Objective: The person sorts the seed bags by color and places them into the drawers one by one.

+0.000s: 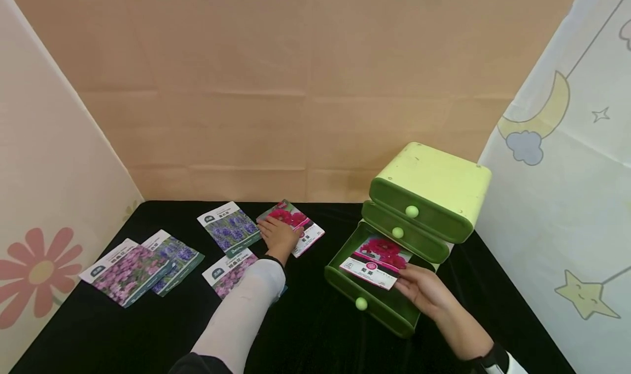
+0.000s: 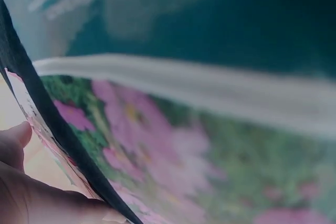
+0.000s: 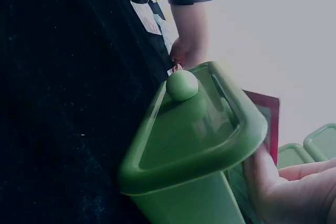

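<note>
Head view: left hand [image 1: 277, 236] reaches forward at centre frame, sleeve running down to the bottom edge, palm down with fingers flat on a red-flower seed packet [image 1: 302, 227] lying on the black cloth [image 1: 315, 330]. Nothing is gripped; the hand only presses. Right hand [image 1: 423, 291] comes in from lower right, fingers pinching the near edge of a second red-flower packet [image 1: 377, 262], held over the pulled-out bottom drawer [image 1: 371, 303] of a small green drawer unit [image 1: 434, 190]. The two upper drawers are shut. Left of centre lie four more packets: a purple-flower packet [image 1: 229, 225], a pink-flower one [image 1: 231, 272] partly under the forearm, and two overlapping at the far left [image 1: 140, 267].

Left wrist view: very close and blurred. Pink flowers and a white band of a packet [image 2: 184, 150] fill the frame; part of the left hand [image 2: 26, 182] shows at lower left, with a fingertip beside a packet edge.

Right wrist view: the drawer front [image 3: 194, 129] and its round knob [image 3: 182, 84] seen from below, the packet's red corner [image 3: 268, 114] behind the rim, right fingers [image 3: 283, 187] at lower right. The other hand's wrist [image 3: 189, 40] shows at the top.
</note>
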A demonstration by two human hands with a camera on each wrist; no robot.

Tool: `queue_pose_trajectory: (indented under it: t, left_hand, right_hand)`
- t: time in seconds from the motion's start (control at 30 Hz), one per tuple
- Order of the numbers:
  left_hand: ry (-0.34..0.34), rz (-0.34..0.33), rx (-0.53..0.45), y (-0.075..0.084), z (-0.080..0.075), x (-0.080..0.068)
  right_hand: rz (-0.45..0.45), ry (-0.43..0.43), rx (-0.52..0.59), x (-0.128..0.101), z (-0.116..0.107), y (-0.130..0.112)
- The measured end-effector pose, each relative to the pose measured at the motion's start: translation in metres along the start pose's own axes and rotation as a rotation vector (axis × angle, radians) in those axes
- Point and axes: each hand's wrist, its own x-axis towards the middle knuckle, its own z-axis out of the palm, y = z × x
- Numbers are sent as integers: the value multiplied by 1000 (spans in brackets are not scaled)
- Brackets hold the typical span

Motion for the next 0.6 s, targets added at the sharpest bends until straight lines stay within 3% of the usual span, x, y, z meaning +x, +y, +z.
queue_pose_trajectory:
  t: [0.23, 0.6]
  left_hand:
    - [14, -55, -61, 0, 1, 5]
    - [34, -68, -81, 0, 4, 7]
  right_hand:
    - [24, 17, -65, 8, -1, 5]
    - [55, 53, -102, 11, -2, 14]
